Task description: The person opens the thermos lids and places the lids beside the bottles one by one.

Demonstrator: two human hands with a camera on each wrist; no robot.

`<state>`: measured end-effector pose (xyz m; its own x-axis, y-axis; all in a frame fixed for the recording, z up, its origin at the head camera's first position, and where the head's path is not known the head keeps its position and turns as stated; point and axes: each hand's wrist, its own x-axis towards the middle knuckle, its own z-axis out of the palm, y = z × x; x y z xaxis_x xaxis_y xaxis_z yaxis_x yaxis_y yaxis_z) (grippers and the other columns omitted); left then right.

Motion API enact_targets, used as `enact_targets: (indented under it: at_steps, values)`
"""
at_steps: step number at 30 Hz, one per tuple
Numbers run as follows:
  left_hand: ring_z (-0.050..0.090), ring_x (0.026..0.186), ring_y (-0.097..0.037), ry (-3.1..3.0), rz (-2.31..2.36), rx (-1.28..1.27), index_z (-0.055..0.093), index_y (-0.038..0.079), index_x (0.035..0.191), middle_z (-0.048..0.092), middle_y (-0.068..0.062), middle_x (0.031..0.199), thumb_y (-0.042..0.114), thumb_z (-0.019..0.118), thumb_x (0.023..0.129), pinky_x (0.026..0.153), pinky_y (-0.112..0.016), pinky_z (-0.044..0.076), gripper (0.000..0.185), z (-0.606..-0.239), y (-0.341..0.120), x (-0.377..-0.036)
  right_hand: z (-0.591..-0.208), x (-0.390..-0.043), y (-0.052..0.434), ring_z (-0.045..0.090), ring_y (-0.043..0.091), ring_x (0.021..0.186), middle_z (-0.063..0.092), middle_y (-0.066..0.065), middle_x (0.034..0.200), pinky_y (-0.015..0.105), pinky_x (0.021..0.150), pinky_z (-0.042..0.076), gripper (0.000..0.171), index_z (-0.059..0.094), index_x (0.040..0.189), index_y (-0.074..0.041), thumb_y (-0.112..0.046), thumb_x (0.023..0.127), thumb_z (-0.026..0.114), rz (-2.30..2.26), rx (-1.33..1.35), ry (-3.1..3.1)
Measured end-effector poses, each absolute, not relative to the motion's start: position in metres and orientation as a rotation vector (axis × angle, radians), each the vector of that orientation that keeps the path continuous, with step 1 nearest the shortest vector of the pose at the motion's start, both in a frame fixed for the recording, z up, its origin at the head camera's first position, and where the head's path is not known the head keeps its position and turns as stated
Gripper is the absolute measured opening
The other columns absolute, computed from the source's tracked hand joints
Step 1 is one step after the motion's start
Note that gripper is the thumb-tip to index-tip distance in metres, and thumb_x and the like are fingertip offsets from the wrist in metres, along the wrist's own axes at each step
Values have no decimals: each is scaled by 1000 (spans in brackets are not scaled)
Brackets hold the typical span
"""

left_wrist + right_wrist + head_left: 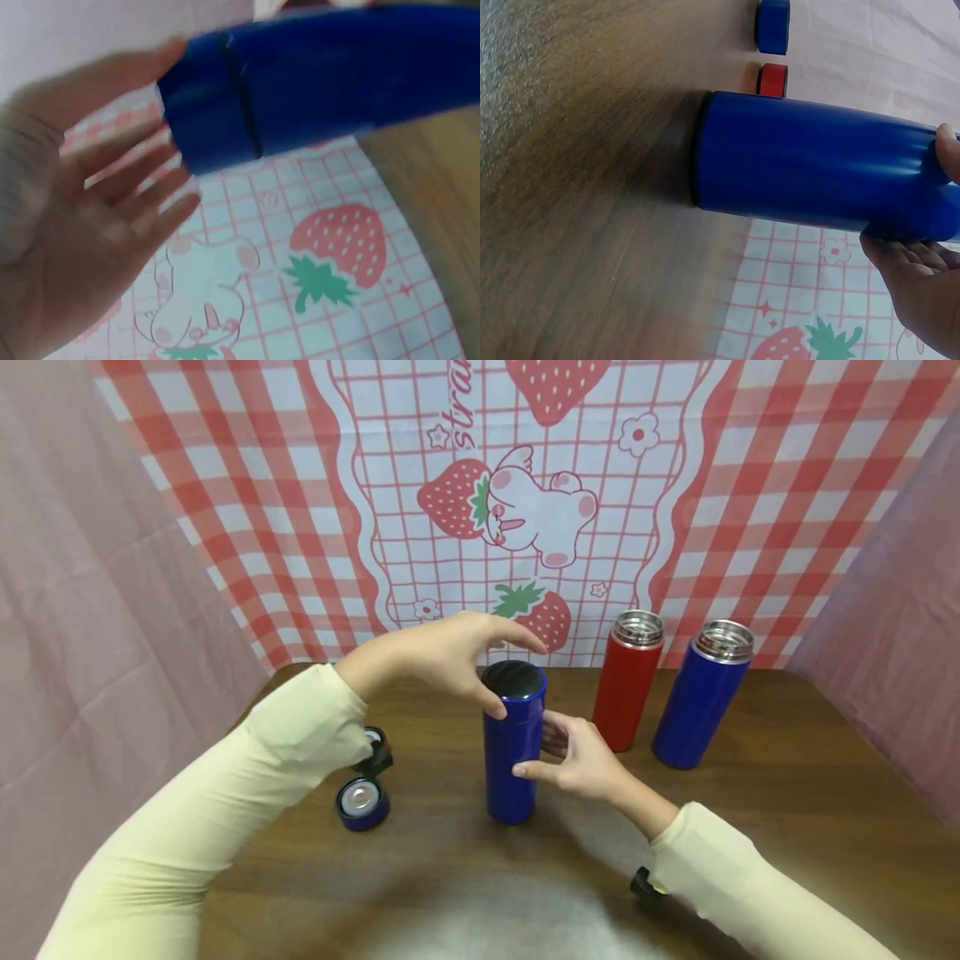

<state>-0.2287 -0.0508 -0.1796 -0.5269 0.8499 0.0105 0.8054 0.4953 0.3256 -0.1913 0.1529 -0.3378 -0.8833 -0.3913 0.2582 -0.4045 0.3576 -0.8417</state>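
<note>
A blue thermos bottle (pixel 512 768) stands upright on the table with its dark-topped lid (pixel 514 680) on. My right hand (pixel 577 758) holds the bottle's side, thumb in front and fingers behind. Around the lid my left hand (pixel 457 664) is spread, its thumb at the near rim and its fingers lifted apart from the far side. In the left wrist view, the thumb meets the lid's edge (pixel 199 105) while the other fingers are loosely extended. The right wrist view shows the bottle's body (pixel 810 161), its base on the table.
To the right stand a red bottle (pixel 624 693) and another blue bottle (pixel 697 702), both lidless with steel rims. An upturned blue lid (pixel 362 803) lies at left, near a red lid (pixel 773 81) partly hidden by my sleeve in the head view. A checked strawberry cloth (pixel 540 527) hangs behind.
</note>
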Motion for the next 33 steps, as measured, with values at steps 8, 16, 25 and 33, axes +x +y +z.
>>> enact_targets:
  at_steps: [8, 16, 25, 33]
  values:
    - [55, 127, -16, 2280, 470, 1477, 56, 7, 131, 61, -5, 133, 11, 86, 66, 111, -31, 42, 71, -172, -44, -257, -337, -192, 152, 62, 37, 115, 63, 26, 125, 45, 96, 52, 68, 49, 133, 9, -11, 76, 80, 1623, 749, -2574]
    - [64, 113, -14, 2269, 438, 1433, 63, 8, 122, 68, -4, 120, 10, 88, 63, 103, -29, 48, 64, -170, -36, -264, -337, -191, 152, 64, 36, 113, 65, 25, 121, 43, 95, 53, 64, 52, 129, 10, -12, 76, 80, 1629, 740, -2577]
    - [68, 106, -11, 2294, 429, 1455, 66, 7, 120, 72, -4, 115, 15, 89, 62, 95, -22, 52, 63, -169, -36, -262, -339, -188, 151, 64, 37, 113, 65, 26, 121, 43, 93, 54, 64, 53, 128, 10, -12, 76, 81, 1605, 715, -2573]
    - [69, 100, -7, 2390, 343, 1488, 68, 9, 118, 73, -2, 111, 26, 91, 60, 86, -19, 55, 64, -167, -33, -260, -340, -188, 152, 64, 36, 113, 65, 24, 121, 43, 93, 54, 64, 53, 130, 8, -14, 76, 80, 1572, 726, -2564]
